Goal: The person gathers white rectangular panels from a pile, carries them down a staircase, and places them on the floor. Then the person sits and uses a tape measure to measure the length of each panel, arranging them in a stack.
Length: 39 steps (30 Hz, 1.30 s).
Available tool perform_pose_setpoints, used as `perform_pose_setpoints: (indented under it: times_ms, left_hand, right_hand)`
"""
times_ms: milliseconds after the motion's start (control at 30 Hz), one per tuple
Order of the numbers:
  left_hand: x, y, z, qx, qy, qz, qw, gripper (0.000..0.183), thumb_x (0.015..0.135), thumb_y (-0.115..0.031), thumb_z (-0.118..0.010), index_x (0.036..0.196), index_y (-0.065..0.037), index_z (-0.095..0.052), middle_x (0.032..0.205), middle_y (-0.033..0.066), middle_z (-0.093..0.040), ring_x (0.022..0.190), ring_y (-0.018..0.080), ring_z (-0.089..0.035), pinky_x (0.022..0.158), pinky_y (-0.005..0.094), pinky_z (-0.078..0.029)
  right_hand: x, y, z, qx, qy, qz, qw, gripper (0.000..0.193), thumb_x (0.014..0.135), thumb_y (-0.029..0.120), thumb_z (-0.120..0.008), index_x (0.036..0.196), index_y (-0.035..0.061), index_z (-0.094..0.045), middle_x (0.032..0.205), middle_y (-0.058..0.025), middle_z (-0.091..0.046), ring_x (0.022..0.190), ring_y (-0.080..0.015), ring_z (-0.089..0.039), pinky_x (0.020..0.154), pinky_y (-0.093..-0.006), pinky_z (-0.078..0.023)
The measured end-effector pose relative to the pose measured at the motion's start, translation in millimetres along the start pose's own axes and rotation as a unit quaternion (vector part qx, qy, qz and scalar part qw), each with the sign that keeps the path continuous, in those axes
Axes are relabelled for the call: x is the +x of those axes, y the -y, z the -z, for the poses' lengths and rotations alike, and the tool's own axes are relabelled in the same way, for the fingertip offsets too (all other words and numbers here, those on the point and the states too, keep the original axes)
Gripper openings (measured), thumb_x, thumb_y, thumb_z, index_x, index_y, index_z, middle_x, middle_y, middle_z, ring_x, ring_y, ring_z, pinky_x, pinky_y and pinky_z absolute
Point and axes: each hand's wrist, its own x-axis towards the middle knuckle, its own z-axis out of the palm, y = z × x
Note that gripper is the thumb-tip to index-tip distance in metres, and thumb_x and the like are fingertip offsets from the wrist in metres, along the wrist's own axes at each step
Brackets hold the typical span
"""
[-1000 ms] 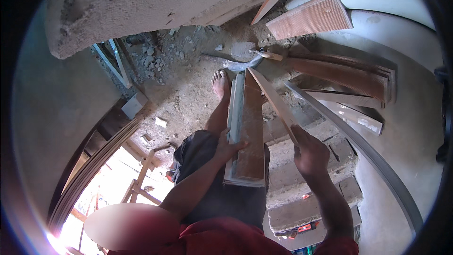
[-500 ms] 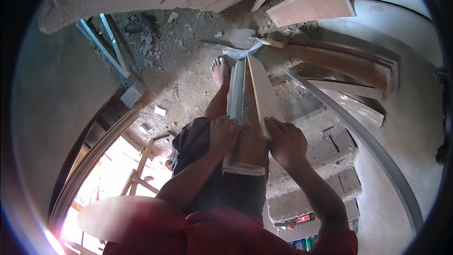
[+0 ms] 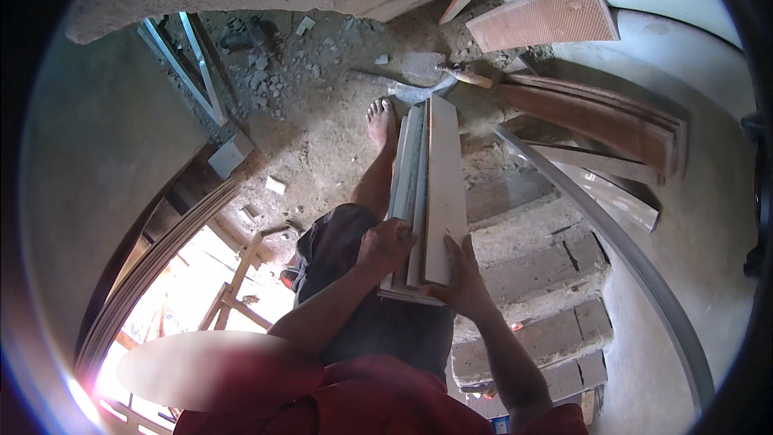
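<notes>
A stack of long, narrow tile strips [image 3: 406, 173] rests across my lap, pointing away from me. My left hand [image 3: 386, 246] is closed with curled fingers against the stack's left edge near its near end. On the right of the stack lies a pale tile strip [image 3: 445, 185], its smooth face up. Around the near end of that strip my right hand [image 3: 462, 283] is closed, thumb at the end and fingers along the right edge. My bare foot [image 3: 382, 122] stands on the dusty floor left of the stack's far end.
Beyond the stack lie a trowel with a wooden handle [image 3: 469, 76] and a curved grey blade [image 3: 412, 92]. More brown-backed tile pieces [image 3: 592, 117] lean at the right wall. Rough steps [image 3: 535, 274] descend on the right beside a long grey bar [image 3: 624, 242]. Rubble [image 3: 262, 72] covers the far-left floor.
The pale strip has turned from a slant to lie along the stack, covering the brown surface. My right hand has moved nearer to me, to the strip's near end.
</notes>
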Motion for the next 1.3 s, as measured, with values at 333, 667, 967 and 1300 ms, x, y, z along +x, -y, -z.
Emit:
perform_pose_setpoints:
  times_ms: [333,667,967,1300]
  left_hand:
    - [7,-3,0,-0.067,0.118,0.112,0.984,0.056,0.079,-0.052,-0.065,0.102,-0.001,-0.069,0.093,0.0158,-0.068,0.087,0.0238,-0.067,0.079,0.0355,-0.05]
    - [6,-25,-17,-0.319,0.088,0.137,0.934,0.07,0.071,-0.048,-0.077,0.118,0.001,-0.059,0.103,0.0116,-0.066,0.097,0.019,-0.063,0.081,0.0339,-0.049]
    - [-32,-91,7,0.033,-0.119,-0.38,0.917,0.06,0.081,-0.034,-0.069,0.129,-0.003,-0.05,0.124,0.0163,-0.056,0.128,0.0351,-0.044,0.11,0.0519,-0.027]
    - [-29,-135,-29,0.492,-0.083,-0.474,0.726,0.028,0.081,-0.016,-0.057,0.097,0.005,-0.066,0.094,0.0189,-0.066,0.103,0.0389,-0.061,0.099,0.053,-0.039]
  right_hand:
    - [15,-8,2,0.333,-0.105,-0.297,0.888,0.082,0.074,0.024,-0.08,0.132,-0.0098,-0.034,0.108,-0.0253,-0.06,0.094,-0.0274,-0.064,0.079,-0.0353,-0.054]
    - [25,-2,35,0.472,-0.011,-0.279,0.836,0.057,0.084,0.029,-0.069,0.122,-0.008,-0.049,0.108,-0.0158,-0.061,0.09,-0.0222,-0.062,0.079,-0.0333,-0.051]
    - [33,11,75,0.607,-0.012,-0.258,0.751,0.035,0.091,0.02,-0.056,0.119,-0.0009,-0.051,0.106,-0.0142,-0.06,0.092,-0.0241,-0.063,0.081,-0.0367,-0.053]
    - [33,-2,81,0.711,-0.048,-0.23,0.663,0.041,0.092,0.032,-0.052,0.118,0.0007,-0.054,0.107,-0.0122,-0.064,0.098,-0.0245,-0.063,0.089,-0.0379,-0.051]
